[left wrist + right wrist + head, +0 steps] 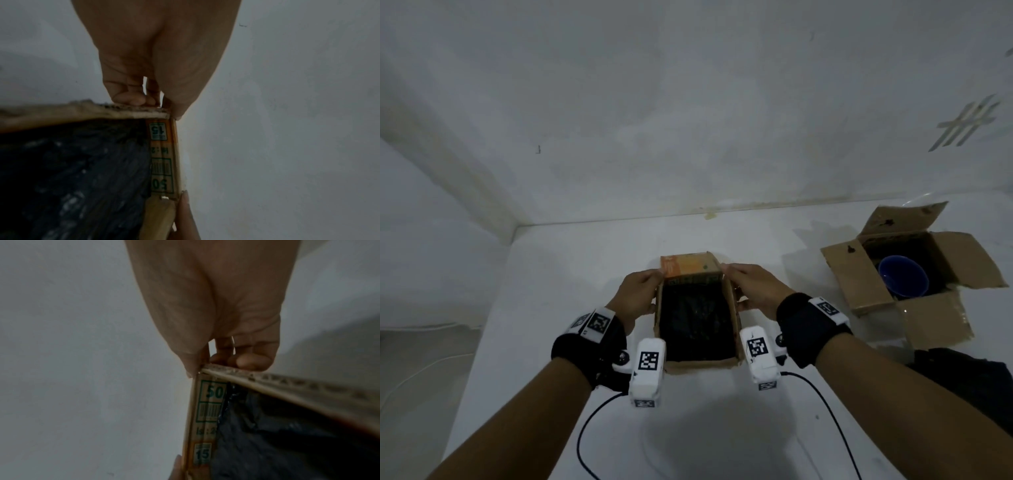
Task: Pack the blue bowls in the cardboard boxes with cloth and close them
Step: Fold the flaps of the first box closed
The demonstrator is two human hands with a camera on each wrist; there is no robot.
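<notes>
Head view shows a small cardboard box on the white counter, directly in front of the person, with dark cloth filling its inside. The left hand and the right hand are at the two far corners of this box. In the wrist views, each hand pinches its corner, the thumb on the far wall and the fingers curled against a side wall, where the orange printed flap stands up at the far end.

I judge the step in hand is closing this box: the cloth is already in, and the far flap looks ready to fold down. The next move probably needs both hands to push this flap toward the person evenly, so the thin cardboard does not bend or tear at the worn corners.

A second cardboard box stands well apart on the right, all flaps open, with a blue bowl inside on dark lining; it is not yet closed.

Whether a bowl lies under the cloth in the near box is hidden. A dark shape near the right arm may be more cloth, but I cannot tell. The fingertips in the head view are partly covered by the box walls.
</notes>
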